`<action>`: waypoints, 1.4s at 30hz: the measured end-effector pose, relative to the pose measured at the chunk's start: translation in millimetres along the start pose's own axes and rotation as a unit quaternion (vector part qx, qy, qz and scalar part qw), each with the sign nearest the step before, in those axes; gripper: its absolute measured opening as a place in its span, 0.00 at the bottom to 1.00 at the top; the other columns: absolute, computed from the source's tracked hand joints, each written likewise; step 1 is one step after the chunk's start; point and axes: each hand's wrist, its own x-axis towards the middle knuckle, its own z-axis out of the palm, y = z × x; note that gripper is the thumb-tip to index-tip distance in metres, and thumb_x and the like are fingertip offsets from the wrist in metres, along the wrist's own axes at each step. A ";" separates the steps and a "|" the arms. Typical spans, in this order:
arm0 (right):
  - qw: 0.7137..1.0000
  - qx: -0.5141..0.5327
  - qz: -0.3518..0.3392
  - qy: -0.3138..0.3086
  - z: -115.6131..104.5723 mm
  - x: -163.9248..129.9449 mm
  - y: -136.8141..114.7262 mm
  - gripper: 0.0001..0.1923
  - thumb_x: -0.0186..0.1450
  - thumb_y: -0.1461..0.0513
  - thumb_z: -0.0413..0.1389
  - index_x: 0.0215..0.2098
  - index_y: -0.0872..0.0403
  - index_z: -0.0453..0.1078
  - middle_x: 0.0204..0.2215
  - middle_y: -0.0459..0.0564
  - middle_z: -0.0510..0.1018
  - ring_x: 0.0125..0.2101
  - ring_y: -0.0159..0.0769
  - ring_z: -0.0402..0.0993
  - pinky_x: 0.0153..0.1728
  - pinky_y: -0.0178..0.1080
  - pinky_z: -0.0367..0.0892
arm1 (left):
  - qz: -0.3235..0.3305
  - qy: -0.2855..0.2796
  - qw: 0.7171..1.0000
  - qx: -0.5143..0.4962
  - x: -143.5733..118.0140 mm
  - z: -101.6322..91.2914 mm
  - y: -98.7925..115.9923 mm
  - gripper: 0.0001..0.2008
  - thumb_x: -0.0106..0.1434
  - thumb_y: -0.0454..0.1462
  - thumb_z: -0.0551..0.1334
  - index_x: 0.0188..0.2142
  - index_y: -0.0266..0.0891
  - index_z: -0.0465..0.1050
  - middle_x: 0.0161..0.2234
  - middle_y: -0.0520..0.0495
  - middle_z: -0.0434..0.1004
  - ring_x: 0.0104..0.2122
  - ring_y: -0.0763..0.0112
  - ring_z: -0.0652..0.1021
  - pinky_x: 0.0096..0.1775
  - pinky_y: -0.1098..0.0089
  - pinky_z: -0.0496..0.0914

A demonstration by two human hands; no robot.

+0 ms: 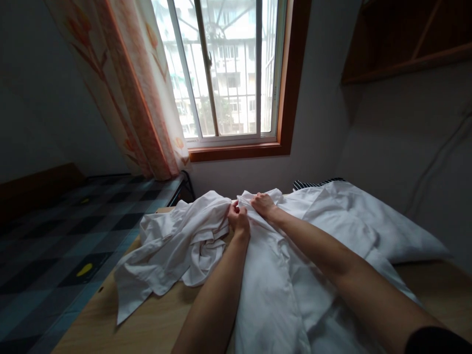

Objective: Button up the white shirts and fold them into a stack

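Your left hand (239, 220) and right hand (263, 203), side by side, each grip white cloth (267, 290) over the wooden worktop (99, 324).

The white cloth (265, 290) is plain and unpatterned, lying in loose creases over a pale wooden board (173, 312). Toward the left it forms a crumpled heap (165, 246), with deep folds and a rolled tuck on its inner side; one pointed corner (123, 307) stretches flat across the board toward the near left. The middle part spreads in a broad panel toward the near side, a seam (289, 275) running down it. Along the far side the fabric is gathered into small peaks. The right part is smoother and rounded; whether all these parts are one piece cannot be told.
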 end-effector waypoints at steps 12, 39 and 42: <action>0.980 0.095 0.164 0.066 -23.3 28.4 29.1 0.14 0.69 0.59 0.47 0.46 0.54 0.71 0.43 0.53 0.80 0.44 0.41 0.76 0.42 0.37 0.66 | 0.143 -0.218 0.849 0.460 -17.4 14.7 16.2 0.25 0.67 0.43 0.50 0.60 0.38 0.64 0.63 0.38 0.59 0.64 0.48 0.57 0.62 0.45 0.46; 0.972 0.116 -0.129 -0.160 -8.6 -101.1 -2.8 0.44 0.67 0.44 0.46 0.68 0.68 0.43 0.67 0.68 0.44 0.67 0.52 0.38 0.66 0.50 0.40 | 0.150 -0.279 0.720 0.617 42.6 15.9 3.2 0.29 0.68 0.44 0.44 0.66 0.38 0.53 0.70 0.48 0.35 0.67 0.45 0.42 0.63 0.46 0.45; 0.954 0.143 -0.200 -0.172 -28.5 -136.1 -8.8 0.46 0.64 0.42 0.50 0.69 0.62 0.43 0.68 0.66 0.42 0.67 0.54 0.37 0.65 0.52 0.40 | 0.153 -0.305 0.700 0.628 44.6 16.8 3.3 0.32 0.68 0.47 0.44 0.67 0.34 0.51 0.69 0.45 0.37 0.67 0.45 0.43 0.63 0.46 0.45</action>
